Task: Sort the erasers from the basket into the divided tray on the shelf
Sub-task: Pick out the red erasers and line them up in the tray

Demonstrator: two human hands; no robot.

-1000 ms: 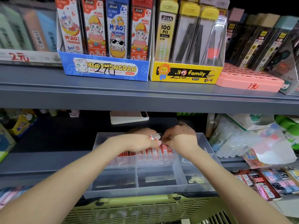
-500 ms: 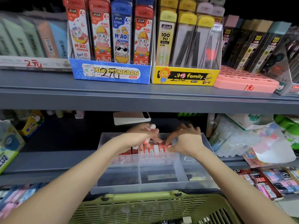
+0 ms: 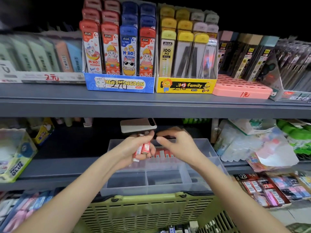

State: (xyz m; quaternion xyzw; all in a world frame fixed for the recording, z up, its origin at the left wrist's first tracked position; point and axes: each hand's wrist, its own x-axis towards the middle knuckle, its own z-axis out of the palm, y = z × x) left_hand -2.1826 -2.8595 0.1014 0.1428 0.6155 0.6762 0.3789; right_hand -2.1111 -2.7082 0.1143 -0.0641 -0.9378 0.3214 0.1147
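A clear divided tray (image 3: 168, 187) sits on the lower shelf, and a row of red-and-white erasers (image 3: 164, 153) stands in its back compartment. My left hand (image 3: 133, 148) is raised over the tray's left side and grips a few red-sleeved erasers (image 3: 142, 149) in its curled fingers. My right hand (image 3: 176, 143) hovers just right of it above the eraser row, fingers loosely bent, thumb towards the left hand, holding nothing that I can see. The green basket (image 3: 151, 211) is pressed against the shelf edge below the tray, with a few dark items at its bottom.
A white phone (image 3: 138, 125) lies on the shelf behind the tray. Plastic-wrapped packs (image 3: 244, 145) crowd the tray's right side and a glue box (image 3: 16, 157) stands at the left. The upper shelf edge (image 3: 151, 106) overhangs my hands, loaded with pencil-lead display boxes (image 3: 120, 83).
Both hands have lifted off the eraser row. The left hand has turned and now shows the erasers it holds; the right hand has drawn up and slightly right. The camera moved closer.
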